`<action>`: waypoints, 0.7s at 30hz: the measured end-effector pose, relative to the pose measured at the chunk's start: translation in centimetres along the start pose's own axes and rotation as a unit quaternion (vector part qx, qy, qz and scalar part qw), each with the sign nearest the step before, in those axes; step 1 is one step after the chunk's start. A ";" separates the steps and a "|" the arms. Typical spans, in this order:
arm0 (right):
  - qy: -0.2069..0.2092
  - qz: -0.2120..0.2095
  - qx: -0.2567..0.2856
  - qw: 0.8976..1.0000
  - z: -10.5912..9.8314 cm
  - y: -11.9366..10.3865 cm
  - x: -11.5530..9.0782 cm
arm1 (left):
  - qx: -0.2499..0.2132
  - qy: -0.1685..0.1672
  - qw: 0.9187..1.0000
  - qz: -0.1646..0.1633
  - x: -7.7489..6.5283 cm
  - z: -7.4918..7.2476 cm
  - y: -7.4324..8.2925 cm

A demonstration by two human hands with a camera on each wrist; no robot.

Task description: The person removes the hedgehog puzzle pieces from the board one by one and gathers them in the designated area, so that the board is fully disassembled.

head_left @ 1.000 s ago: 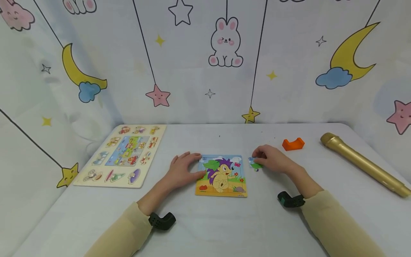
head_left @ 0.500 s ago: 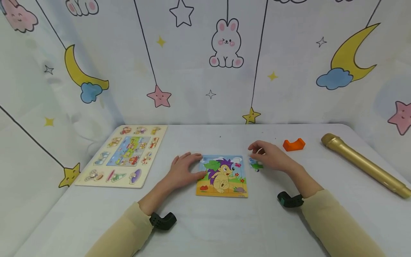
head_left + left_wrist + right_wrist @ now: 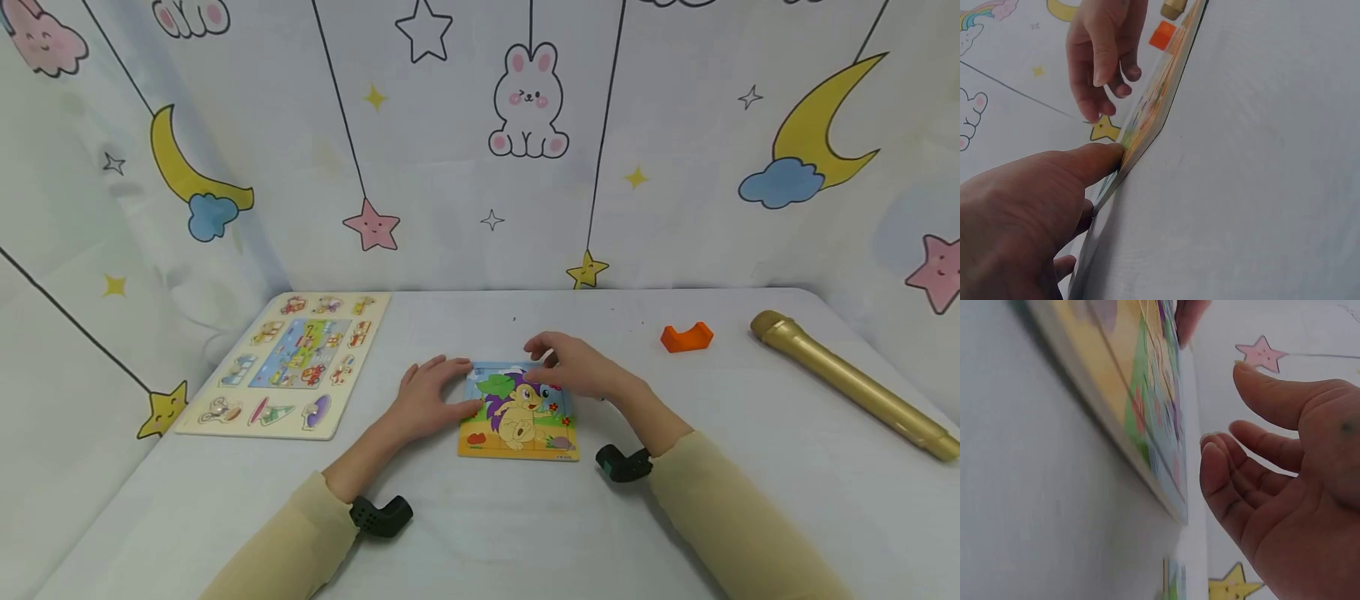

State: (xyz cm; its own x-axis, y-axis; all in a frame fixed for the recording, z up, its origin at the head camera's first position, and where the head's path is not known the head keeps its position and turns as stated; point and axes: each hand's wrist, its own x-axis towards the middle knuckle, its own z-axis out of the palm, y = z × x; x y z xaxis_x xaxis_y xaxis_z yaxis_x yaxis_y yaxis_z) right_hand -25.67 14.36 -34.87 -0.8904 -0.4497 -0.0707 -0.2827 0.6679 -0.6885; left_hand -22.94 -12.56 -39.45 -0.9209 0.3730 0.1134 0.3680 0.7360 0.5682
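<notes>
Hedgehog puzzle board (image 3: 517, 417) lies flat on the white table (image 3: 517, 533), between the two hands, near the middle of the head view. Left hand (image 3: 427, 398) is at the board's left side: thumb extended onto the left border, index fingertip by the upper left corner, fingers spread along the edge. Left wrist view backs this up, thumb touching the board's face near its edge, other fingers partly hidden behind it. Hand looks relaxed and spread, not clamped. Right hand (image 3: 572, 367) hovers over the board's upper right part, covering that corner in the head view; right wrist view shows a gap between it and the board. Its fingers are loosely bent, thumb apart from them. Hands are apart from each other, board between and below. Small loose puzzle piece (image 3: 1174, 579) sits on the table just right of the board, mostly hidden under the right hand in the head view. Around: vehicle-themed peg puzzle (image 3: 300, 354) at far left, beyond the left hand; orange block (image 3: 686, 337) to the right of and beyond the right hand; gold microphone (image 3: 851, 383) lying diagonally at far right. Beige sleeves (image 3: 288, 533) on both arms, black device (image 3: 382, 517) at each wrist. Cartoon-print curtain (image 3: 450, 125) behind.
</notes>
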 end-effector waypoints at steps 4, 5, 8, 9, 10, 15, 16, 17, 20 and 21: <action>-0.017 -0.004 -0.022 1.000 0.8 -0.6 0.7 | 0.000 0.000 1.000 -0.001 0.0 -0.1 0.0; -0.019 -0.003 -0.031 0.999 1.0 -0.6 0.8 | 0.002 0.002 1.000 0.001 0.0 -0.1 0.0; -0.026 0.002 -0.051 0.998 1.4 -0.7 1.0 | 0.003 0.005 1.000 0.001 0.0 -0.1 0.1; -0.028 0.004 -0.058 0.998 1.5 -0.7 1.0 | 0.003 0.006 1.000 0.001 0.0 -0.1 0.1; -0.030 0.008 -0.063 0.998 1.6 -0.8 1.0 | 0.003 0.009 1.000 0.003 0.0 -0.1 0.1; -0.031 0.029 -0.082 0.996 2.1 -1.0 0.9 | 0.000 0.011 1.000 0.004 0.0 0.0 0.0; -0.030 0.031 -0.083 0.996 2.2 -1.1 0.8 | 0.000 0.011 1.000 0.005 0.0 0.1 -0.1; -0.028 0.031 -0.087 0.995 2.3 -1.1 0.8 | -0.001 0.010 1.000 0.003 0.0 0.1 -0.1; -0.025 0.027 -0.095 0.995 2.5 -1.2 0.8 | 0.001 0.011 1.000 0.002 0.0 0.1 -0.1; -0.024 0.025 -0.095 0.995 2.5 -1.2 0.8 | 0.001 0.011 1.000 0.001 0.0 0.1 -0.1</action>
State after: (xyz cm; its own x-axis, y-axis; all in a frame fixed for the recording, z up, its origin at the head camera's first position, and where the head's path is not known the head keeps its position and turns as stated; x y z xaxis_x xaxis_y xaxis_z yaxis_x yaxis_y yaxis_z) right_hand -25.14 11.66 -35.92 -0.8883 -0.4377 -0.1390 -0.3050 0.7886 -0.5339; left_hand -22.93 -12.60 -39.64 -0.9225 0.3621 0.1337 0.3711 0.7366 0.5655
